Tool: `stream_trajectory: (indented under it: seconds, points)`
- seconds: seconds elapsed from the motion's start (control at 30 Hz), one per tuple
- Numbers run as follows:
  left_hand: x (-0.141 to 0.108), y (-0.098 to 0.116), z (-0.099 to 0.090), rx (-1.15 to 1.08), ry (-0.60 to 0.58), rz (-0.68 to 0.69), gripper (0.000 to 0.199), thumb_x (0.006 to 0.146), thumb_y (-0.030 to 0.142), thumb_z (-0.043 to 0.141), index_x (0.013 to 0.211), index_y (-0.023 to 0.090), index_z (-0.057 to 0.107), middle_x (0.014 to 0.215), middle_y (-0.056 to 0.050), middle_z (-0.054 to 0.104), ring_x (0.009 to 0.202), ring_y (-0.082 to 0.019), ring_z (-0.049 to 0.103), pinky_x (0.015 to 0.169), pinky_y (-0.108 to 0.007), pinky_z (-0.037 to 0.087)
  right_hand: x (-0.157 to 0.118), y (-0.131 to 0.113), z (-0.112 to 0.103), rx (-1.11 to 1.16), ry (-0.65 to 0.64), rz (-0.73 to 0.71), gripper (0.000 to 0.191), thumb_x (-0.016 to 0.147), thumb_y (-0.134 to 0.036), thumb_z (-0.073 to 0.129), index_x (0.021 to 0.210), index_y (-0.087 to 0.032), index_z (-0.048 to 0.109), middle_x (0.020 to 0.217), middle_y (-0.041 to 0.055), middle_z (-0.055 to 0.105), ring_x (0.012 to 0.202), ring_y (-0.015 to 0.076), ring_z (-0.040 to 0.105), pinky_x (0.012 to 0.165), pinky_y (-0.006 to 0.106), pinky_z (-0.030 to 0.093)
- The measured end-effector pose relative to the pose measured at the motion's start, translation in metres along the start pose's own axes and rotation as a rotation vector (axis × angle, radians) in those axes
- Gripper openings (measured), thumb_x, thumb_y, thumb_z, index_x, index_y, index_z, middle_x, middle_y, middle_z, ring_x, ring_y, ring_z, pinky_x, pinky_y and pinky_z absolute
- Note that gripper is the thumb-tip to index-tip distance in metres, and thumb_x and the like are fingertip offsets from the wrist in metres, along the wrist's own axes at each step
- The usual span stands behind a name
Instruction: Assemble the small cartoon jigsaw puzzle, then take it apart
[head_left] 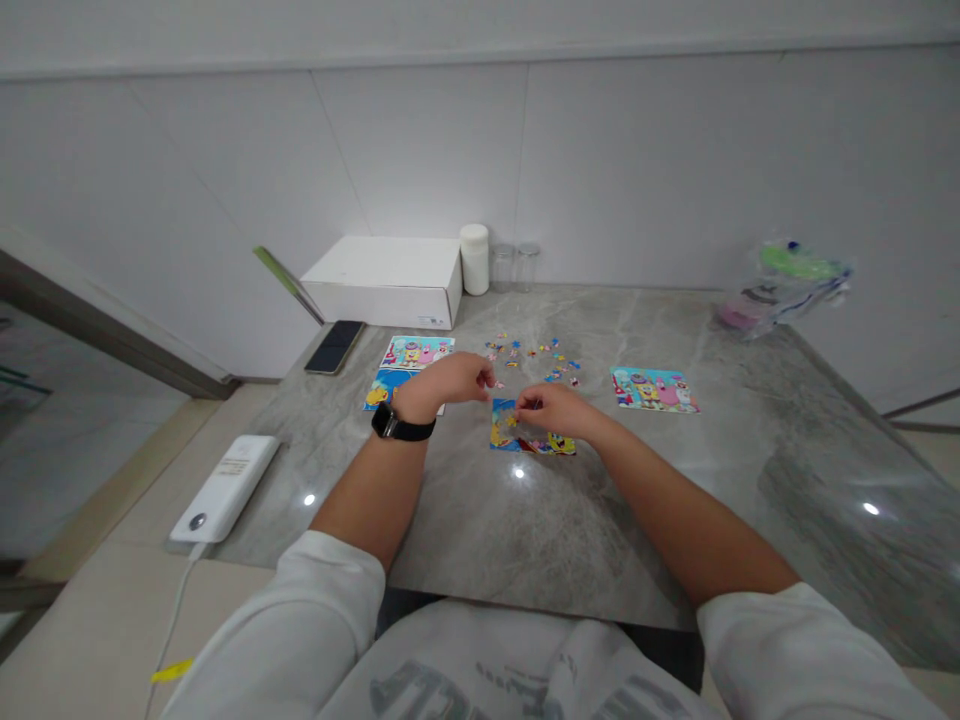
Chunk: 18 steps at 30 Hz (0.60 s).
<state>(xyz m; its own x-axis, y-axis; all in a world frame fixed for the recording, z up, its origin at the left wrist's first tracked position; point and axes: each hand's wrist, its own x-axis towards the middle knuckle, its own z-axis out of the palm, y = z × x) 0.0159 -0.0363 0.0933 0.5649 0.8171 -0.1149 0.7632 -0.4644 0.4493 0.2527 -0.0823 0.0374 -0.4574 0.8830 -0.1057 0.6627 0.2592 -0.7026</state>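
A partly assembled jigsaw lies on the grey marbled table, with bare table showing inside it. Over its upper part my right hand is closed, thumb and fingers pinched on a small yellow puzzle piece at the left side. My left hand, a black watch on its wrist, hovers just left of and above the jigsaw; its fingers are bent together and whatever they hold is too small to make out. Several loose pieces are scattered beyond the hands. A colourful picture sheet lies partly under my left forearm.
A finished-looking cartoon picture lies at the right. At the back stand a white box, a white bottle and two clear glasses. A phone, a white power bank and a plastic bag rest near the edges.
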Motion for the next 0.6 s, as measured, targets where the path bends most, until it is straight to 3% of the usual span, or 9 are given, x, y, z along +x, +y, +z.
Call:
stream_trajectory:
  seconds: [0.13, 0.37, 0.47, 0.6]
  points:
    - [-0.021, 0.005, 0.0, 0.083, 0.156, 0.025, 0.017, 0.083, 0.025, 0.079, 0.098, 0.02, 0.077, 0.097, -0.006, 0.076, 0.09, -0.022, 0.067, 0.079, -0.031, 0.048, 0.001, 0.0, 0.014, -0.006, -0.019, 0.023, 0.013, 0.087, -0.031, 0.072, 0.081, -0.022, 0.079, 0.076, 0.0011, 0.077, 0.069, 0.0166, 0.066, 0.063, 0.026, 0.042]
    - [-0.069, -0.005, 0.054, 0.06, 0.132, 0.03, 0.013, 0.088, 0.022, 0.074, 0.101, 0.019, 0.075, 0.103, -0.007, 0.073, 0.093, -0.022, 0.067, 0.082, -0.033, 0.05, 0.002, -0.003, 0.023, -0.012, -0.009, 0.032, 0.014, 0.085, -0.029, 0.072, 0.075, -0.022, 0.079, 0.073, 0.0022, 0.076, 0.065, 0.0166, 0.067, 0.06, 0.026, 0.043]
    - [-0.075, -0.01, 0.068, 0.001, 0.185, 0.012, 0.011, 0.092, 0.025, 0.072, 0.101, 0.02, 0.075, 0.101, -0.006, 0.072, 0.089, -0.021, 0.066, 0.08, -0.032, 0.05, 0.001, -0.002, 0.025, 0.018, -0.001, 0.055, 0.015, 0.086, -0.032, 0.071, 0.077, -0.023, 0.08, 0.074, 0.0021, 0.077, 0.062, 0.0164, 0.067, 0.057, 0.026, 0.045]
    - [-0.072, -0.016, 0.073, -0.04, 0.201, 0.051, 0.011, 0.093, 0.028, 0.072, 0.101, 0.021, 0.076, 0.101, -0.005, 0.072, 0.092, -0.021, 0.067, 0.083, -0.032, 0.051, 0.001, 0.0, 0.025, 0.025, -0.002, 0.065, 0.015, 0.087, -0.033, 0.071, 0.08, -0.024, 0.081, 0.075, 0.0023, 0.078, 0.061, 0.0168, 0.067, 0.056, 0.026, 0.045]
